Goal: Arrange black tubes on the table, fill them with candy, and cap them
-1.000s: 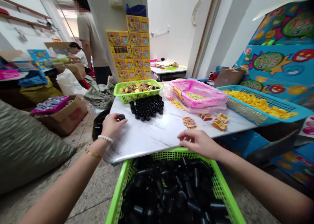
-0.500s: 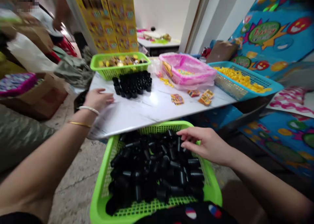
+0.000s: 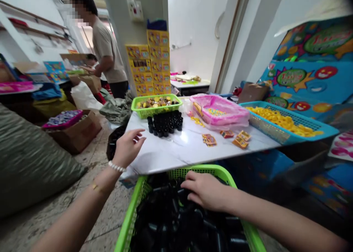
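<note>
While reaching down into the lime-green plastic basket (image 3: pixel 217 170) below the bench edge, right hand (image 3: pixel 202 191) on a loose heap of black cylinders (image 3: pixel 176 222), fingers (image 3: pixel 193 178) bent and close together against the pile; no telling whether clamped on any one piece. Left hand (image 3: pixel 128 149) empty above the white marble bench (image 3: pixel 187 149), fingers (image 3: pixel 138 136) spread apart, near a cluster of upright black cylinders (image 3: pixel 165 124) on the bench. White bead bracelet (image 3: pixel 117 166) on the left wrist. Beyond the cluster, a smaller green basket of gold-wrapped sweets (image 3: pixel 156 104); further right, a plastic-lined pink tray (image 3: pixel 219 110), small printed packets (image 3: pixel 209 139) lying flat, and a blue basket of yellow rings (image 3: pixel 286 121).
</note>
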Demonstrator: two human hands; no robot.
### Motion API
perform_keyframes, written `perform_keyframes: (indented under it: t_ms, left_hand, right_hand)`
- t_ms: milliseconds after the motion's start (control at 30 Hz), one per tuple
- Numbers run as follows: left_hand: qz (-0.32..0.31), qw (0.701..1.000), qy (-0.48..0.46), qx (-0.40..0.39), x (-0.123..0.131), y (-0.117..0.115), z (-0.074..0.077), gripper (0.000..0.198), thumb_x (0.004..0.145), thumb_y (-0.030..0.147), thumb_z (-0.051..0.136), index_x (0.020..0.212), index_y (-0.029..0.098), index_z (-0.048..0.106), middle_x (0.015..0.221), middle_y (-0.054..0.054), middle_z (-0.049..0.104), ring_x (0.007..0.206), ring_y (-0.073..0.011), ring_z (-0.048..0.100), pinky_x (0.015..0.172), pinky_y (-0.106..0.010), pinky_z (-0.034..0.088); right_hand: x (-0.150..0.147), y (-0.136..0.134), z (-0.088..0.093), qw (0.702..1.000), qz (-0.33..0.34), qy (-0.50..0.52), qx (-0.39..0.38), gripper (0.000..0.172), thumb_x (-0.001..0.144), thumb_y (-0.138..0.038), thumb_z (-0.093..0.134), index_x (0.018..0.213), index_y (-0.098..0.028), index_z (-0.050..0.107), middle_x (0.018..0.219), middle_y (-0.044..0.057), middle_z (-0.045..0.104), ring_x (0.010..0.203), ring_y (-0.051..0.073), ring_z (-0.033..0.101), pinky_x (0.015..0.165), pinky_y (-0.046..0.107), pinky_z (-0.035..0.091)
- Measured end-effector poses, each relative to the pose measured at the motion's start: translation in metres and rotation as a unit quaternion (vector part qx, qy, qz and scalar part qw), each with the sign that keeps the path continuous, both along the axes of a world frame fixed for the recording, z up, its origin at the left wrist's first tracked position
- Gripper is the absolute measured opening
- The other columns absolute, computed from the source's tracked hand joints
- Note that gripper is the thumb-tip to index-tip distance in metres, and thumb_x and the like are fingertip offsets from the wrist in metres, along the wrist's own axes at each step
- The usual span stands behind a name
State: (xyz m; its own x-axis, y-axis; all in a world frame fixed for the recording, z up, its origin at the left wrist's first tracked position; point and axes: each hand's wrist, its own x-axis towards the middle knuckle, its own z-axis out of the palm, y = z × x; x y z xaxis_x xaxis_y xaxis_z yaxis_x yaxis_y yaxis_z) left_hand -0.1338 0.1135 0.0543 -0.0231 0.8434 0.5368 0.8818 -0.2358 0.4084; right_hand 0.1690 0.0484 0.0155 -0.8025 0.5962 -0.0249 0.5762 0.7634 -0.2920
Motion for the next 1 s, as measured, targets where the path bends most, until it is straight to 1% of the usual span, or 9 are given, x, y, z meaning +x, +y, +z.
perform_keyframes:
  t_ms: [67,133,267,367,500,633,733,867,1000]
  left_hand:
    - [-0.004,0.999,0.033,0.013,-0.014,0.047,0.009,0.029,0.084,0.025,0.057,0.111,0.022,0.068,0.105,-0.007,0.063,0.079,-0.0173,0.065,0.081,-0.034,0.053]
    - [-0.033,0.997,0.070,-0.008,-0.023,0.083,0.008,0.024,0.086,0.025,0.060,0.108,0.019,0.067,0.107,-0.008,0.062,0.083,-0.0171,0.063,0.083,-0.036,0.053]
    - [-0.091,0.988,0.104,-0.075,-0.024,0.116,-0.011,0.023,0.091,0.031,0.061,0.109,0.016,0.062,0.109,-0.007,0.063,0.090,-0.0190,0.062,0.082,-0.039,0.053]
    - [-0.097,0.986,0.091,-0.098,-0.021,0.121,-0.025,0.029,0.081,0.020,0.066,0.110,0.016,0.064,0.118,-0.009,0.057,0.104,-0.0237,0.057,0.094,-0.041,0.047]
    - [-0.067,0.990,0.073,-0.101,-0.015,0.118,-0.035,0.038,0.075,0.015,0.064,0.113,0.014,0.062,0.121,-0.010,0.053,0.112,-0.0267,0.054,0.099,-0.037,0.041]
    - [0.013,0.994,0.078,-0.081,-0.015,0.105,-0.039,0.033,0.083,0.026,0.065,0.113,0.015,0.058,0.109,-0.009,0.061,0.101,-0.0243,0.059,0.092,-0.040,0.046]
    - [0.072,0.992,0.077,-0.070,-0.024,0.101,-0.044,0.033,0.090,0.037,0.061,0.114,0.015,0.059,0.111,-0.009,0.063,0.099,-0.0235,0.061,0.089,-0.045,0.049]
    - [0.082,0.992,0.064,-0.071,-0.033,0.102,-0.043,0.029,0.092,0.035,0.060,0.114,0.016,0.062,0.117,-0.009,0.063,0.102,-0.0229,0.062,0.089,-0.045,0.052]
    - [0.093,0.994,0.003,-0.063,-0.023,0.102,-0.037,0.032,0.094,0.033,0.059,0.121,0.016,0.058,0.118,-0.009,0.062,0.100,-0.0221,0.064,0.086,-0.043,0.054]
  right_hand:
    - [-0.020,0.006,-0.007,0.993,0.058,-0.093,0.038,0.020,0.084,-0.027,0.061,0.101,-0.019,0.069,0.104,0.010,0.064,0.086,0.024,0.064,0.068,0.034,0.052]
    - [-0.031,0.007,-0.014,0.981,0.110,-0.146,0.063,0.015,0.085,-0.024,0.058,0.093,-0.017,0.068,0.098,0.010,0.063,0.083,0.025,0.063,0.060,0.032,0.050]
    - [-0.023,0.000,-0.014,0.980,0.126,-0.142,0.066,0.017,0.087,-0.013,0.049,0.097,-0.015,0.063,0.094,0.009,0.064,0.073,0.021,0.062,0.055,0.030,0.047]
    - [-0.005,0.001,-0.009,0.988,0.096,-0.118,0.008,0.018,0.089,-0.018,0.050,0.105,-0.015,0.060,0.104,0.009,0.065,0.069,0.017,0.063,0.061,0.030,0.049]
    - [0.012,0.007,-0.008,0.997,0.045,-0.061,-0.028,0.020,0.092,-0.025,0.051,0.107,-0.016,0.060,0.125,0.010,0.059,0.084,0.019,0.067,0.074,0.032,0.052]
    - [0.014,0.005,-0.008,0.998,0.042,-0.023,-0.036,0.022,0.092,-0.025,0.050,0.109,-0.018,0.062,0.121,0.010,0.061,0.090,0.020,0.067,0.078,0.032,0.053]
    - [0.009,0.005,-0.009,0.998,0.052,-0.014,-0.035,0.021,0.091,-0.024,0.051,0.107,-0.019,0.063,0.114,0.009,0.064,0.090,0.020,0.067,0.079,0.031,0.053]
    - [0.005,0.005,-0.007,0.998,0.061,-0.002,-0.032,0.020,0.090,-0.024,0.052,0.106,-0.019,0.064,0.113,0.009,0.065,0.092,0.020,0.067,0.082,0.031,0.053]
    - [0.003,0.004,0.000,0.995,0.066,0.017,-0.066,0.023,0.091,-0.022,0.052,0.111,-0.018,0.063,0.113,0.008,0.065,0.095,0.019,0.066,0.085,0.029,0.053]
